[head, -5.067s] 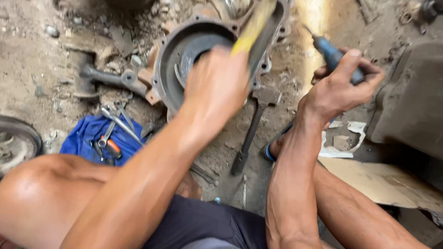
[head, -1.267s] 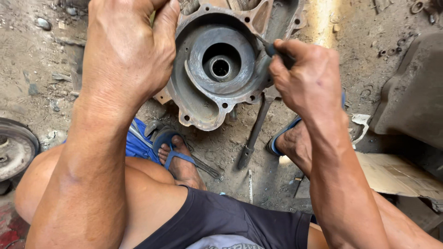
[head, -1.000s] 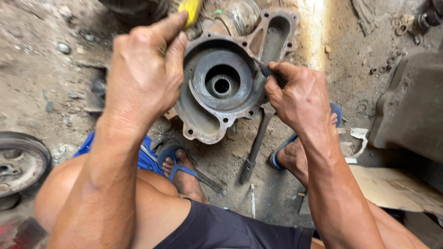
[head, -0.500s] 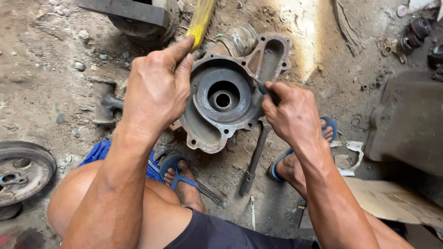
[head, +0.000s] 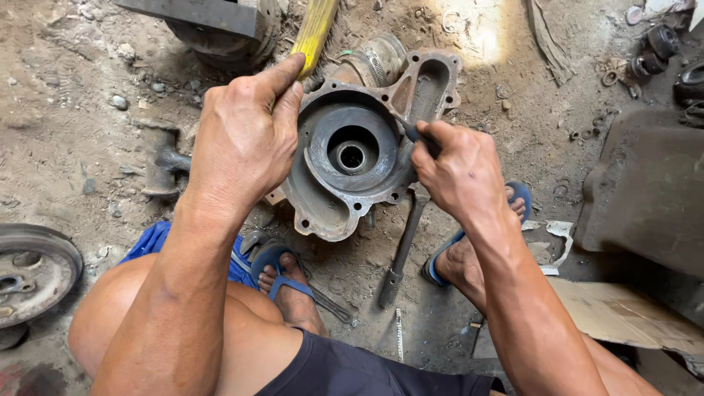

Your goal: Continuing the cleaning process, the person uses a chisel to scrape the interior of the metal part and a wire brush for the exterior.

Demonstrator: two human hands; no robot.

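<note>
A grey cast-metal housing (head: 352,183) with a round bore and bolt-hole flange lies on the dirt floor between my feet. My left hand (head: 246,139) is closed around a yellow handle (head: 314,33) that sticks up past the housing's upper left rim. My right hand (head: 458,172) grips a dark thin tool (head: 409,130) whose tip rests against the housing's right inner rim. Most of that tool is hidden inside my fist.
A long wrench (head: 402,253) lies under the housing on the ground. A pulley wheel (head: 33,271) sits at far left, a blue cloth (head: 150,242) by my left knee, a dark metal block (head: 649,191) and cardboard (head: 623,315) at right. Blue sandals (head: 282,268) on my feet.
Five seconds ago my left hand swung the yellow handle and my right held a blue-handled tool up. Now both hands sit low on the housing; the camera view has shifted slightly back.
</note>
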